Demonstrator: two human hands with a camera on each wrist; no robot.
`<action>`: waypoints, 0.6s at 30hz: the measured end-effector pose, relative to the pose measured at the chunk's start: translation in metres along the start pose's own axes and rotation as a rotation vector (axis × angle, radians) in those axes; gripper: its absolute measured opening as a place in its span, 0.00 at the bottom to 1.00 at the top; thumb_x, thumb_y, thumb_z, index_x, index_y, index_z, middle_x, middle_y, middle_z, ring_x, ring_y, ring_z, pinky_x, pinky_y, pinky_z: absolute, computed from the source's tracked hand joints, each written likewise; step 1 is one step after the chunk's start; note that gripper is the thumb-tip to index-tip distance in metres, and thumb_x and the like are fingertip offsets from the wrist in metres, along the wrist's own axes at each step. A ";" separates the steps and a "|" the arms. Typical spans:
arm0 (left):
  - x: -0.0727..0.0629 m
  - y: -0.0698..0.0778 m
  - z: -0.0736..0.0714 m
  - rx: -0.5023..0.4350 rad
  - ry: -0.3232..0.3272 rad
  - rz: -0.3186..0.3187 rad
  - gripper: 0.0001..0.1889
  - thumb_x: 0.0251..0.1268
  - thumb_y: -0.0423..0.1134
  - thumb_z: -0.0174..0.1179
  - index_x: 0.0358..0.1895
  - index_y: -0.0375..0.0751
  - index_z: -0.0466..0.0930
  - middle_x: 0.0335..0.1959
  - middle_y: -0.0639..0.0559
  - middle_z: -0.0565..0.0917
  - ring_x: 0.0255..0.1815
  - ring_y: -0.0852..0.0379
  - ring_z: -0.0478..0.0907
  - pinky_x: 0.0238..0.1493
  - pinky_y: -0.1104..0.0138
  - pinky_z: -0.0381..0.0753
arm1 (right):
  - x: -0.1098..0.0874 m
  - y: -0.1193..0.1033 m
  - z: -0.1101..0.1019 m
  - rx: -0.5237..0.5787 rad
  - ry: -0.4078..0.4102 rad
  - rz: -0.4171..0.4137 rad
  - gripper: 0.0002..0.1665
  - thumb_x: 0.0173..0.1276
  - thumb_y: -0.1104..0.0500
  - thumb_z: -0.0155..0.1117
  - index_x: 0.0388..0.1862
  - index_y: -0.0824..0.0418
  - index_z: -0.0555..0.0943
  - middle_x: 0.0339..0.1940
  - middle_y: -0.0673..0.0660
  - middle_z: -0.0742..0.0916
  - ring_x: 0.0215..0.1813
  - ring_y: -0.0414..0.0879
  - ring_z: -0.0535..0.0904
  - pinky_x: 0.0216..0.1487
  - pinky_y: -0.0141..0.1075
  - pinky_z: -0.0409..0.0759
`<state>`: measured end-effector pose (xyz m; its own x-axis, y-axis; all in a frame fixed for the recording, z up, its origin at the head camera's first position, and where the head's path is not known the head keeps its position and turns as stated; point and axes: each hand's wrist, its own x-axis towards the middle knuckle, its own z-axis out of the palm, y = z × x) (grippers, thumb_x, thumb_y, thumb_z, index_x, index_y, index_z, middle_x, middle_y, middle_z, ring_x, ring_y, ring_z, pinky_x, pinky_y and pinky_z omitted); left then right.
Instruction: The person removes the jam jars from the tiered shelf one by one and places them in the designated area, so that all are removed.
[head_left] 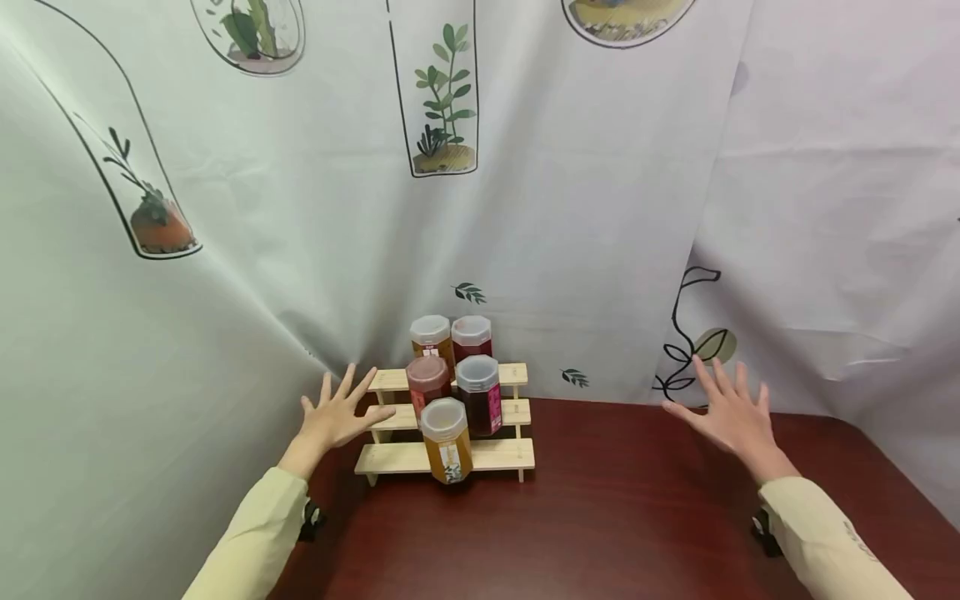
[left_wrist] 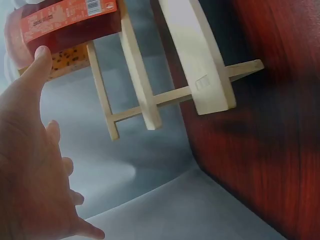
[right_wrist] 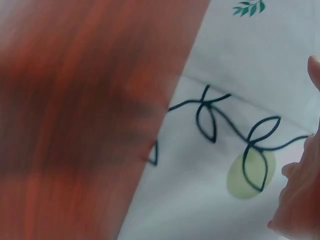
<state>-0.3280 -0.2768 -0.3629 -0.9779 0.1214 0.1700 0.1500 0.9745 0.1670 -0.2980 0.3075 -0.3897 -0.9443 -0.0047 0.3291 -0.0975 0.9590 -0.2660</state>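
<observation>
Jars [head_left: 448,446] on rack [head_left: 501,454] — cloth [head_left: 570,208] behind

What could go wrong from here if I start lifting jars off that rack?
The left hand is spread right beside the three-tier wooden rack; a sideways sweep might jolt it and shake everything on it.

The front amber jar seems to reach past the lowest plank's front edge, so a nudge could tip it off.

The pink-lidded jar stands close to the dark jar with the pink label; pulling out either may knock the other.
</observation>
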 end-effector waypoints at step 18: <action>-0.024 0.006 0.055 -0.335 -0.151 -0.132 0.57 0.59 0.70 0.55 0.80 0.47 0.31 0.77 0.25 0.31 0.76 0.24 0.33 0.65 0.26 0.43 | 0.064 -0.113 0.009 0.100 -0.023 -0.090 0.61 0.63 0.22 0.49 0.82 0.54 0.42 0.80 0.67 0.50 0.79 0.71 0.35 0.71 0.71 0.33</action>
<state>-0.3113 -0.2638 -0.4196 -0.9986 0.0503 -0.0148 0.0366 0.8711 0.4897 -0.3506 0.1966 -0.3471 -0.9370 -0.0972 0.3356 -0.2121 0.9215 -0.3254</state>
